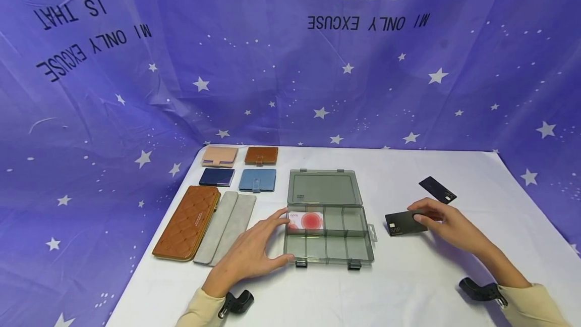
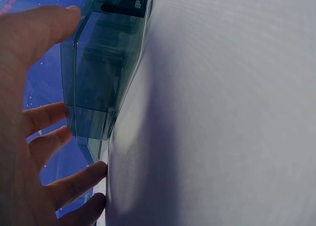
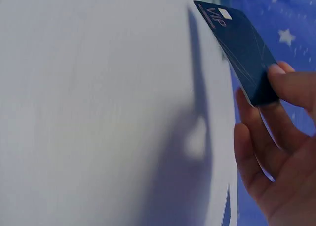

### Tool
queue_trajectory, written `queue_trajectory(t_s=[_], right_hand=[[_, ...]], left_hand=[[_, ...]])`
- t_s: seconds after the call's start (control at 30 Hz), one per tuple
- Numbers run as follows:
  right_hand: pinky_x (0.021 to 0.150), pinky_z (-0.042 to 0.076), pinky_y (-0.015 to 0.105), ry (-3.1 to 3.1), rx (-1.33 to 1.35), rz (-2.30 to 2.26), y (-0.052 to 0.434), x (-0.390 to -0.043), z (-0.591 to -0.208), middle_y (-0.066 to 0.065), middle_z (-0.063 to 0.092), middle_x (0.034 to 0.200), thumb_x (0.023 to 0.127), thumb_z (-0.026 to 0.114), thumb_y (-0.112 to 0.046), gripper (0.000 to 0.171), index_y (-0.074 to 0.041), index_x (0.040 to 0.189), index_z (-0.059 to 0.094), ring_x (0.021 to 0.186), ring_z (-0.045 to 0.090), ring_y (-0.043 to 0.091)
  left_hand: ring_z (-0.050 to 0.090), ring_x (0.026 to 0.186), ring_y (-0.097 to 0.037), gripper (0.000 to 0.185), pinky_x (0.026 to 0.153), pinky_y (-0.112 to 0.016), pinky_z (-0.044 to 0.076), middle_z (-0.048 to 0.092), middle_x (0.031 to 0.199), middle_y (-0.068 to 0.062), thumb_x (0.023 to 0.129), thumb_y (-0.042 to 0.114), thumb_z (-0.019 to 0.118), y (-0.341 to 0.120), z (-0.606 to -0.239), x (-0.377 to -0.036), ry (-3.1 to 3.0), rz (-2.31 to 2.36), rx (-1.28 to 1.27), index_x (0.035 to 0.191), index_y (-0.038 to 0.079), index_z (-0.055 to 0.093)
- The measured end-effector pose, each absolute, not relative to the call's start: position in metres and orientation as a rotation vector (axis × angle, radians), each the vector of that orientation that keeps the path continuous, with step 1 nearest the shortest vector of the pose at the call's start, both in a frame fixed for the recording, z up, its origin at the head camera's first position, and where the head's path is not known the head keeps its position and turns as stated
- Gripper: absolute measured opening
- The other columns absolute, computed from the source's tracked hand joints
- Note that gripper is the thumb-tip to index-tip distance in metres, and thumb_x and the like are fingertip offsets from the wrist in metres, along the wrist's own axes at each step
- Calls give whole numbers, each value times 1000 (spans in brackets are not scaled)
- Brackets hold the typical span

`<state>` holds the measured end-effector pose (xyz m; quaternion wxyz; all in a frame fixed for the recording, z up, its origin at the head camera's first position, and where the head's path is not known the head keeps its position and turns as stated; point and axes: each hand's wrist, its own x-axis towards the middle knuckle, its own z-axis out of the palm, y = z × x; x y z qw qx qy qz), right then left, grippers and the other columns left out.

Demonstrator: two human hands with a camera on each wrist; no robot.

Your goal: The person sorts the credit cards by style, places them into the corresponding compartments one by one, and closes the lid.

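My right hand [image 1: 447, 223] pinches a black VIP card [image 1: 404, 223] between thumb and fingers by one end. In the right wrist view the VIP card [image 3: 242, 53] is held up off the white cloth. A second black card [image 1: 438, 189] lies on the table behind that hand. My left hand [image 1: 254, 246] touches the left side of a clear grey compartment box [image 1: 337, 246], thumb and fingers spread. The box's lid [image 1: 324, 188] is folded back. A white card with red circles [image 1: 306, 220] lies in the back-left part of the box.
Left of the box are a brown quilted wallet [image 1: 187, 223], a grey folded wallet [image 1: 225, 228], a blue card holder [image 1: 257, 180], a navy one [image 1: 217, 177], a pink one [image 1: 220, 156] and a brown one [image 1: 261, 155]. A purple star-patterned curtain [image 1: 272, 64] stands behind the white table.
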<state>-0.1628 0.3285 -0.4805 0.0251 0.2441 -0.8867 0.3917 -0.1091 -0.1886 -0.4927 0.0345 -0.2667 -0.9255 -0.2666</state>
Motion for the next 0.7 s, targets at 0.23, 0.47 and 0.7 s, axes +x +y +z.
queue_trajectory(t_s=[0.23,0.47,0.7], right_hand=[[76,55,18,-2635,595,1333,275,-153,-465,4,76,109,101,75,-5,19,-14,117,75,90,71,5],[79,59,23,-2601,690,1404,211,-139,-456,0,78,102,99,77,-4,17,-17,110,76,88,73,8],[73,61,27,-2660,884,1389,156,-132,-461,-8,78,97,100,78,-11,13,-20,109,75,84,71,4]], left_hand=[[49,150,-18,82,110,-53,51,35,175,10,90,66,77,-188,-493,-110,-2868,-818,-809,157,24,54],[48,150,-18,82,110,-53,51,35,174,9,90,66,78,-189,-493,-109,-2850,-822,-812,156,24,54],[49,150,-19,83,111,-53,51,36,174,10,89,66,78,-188,-494,-110,-2855,-823,-813,157,24,54]])
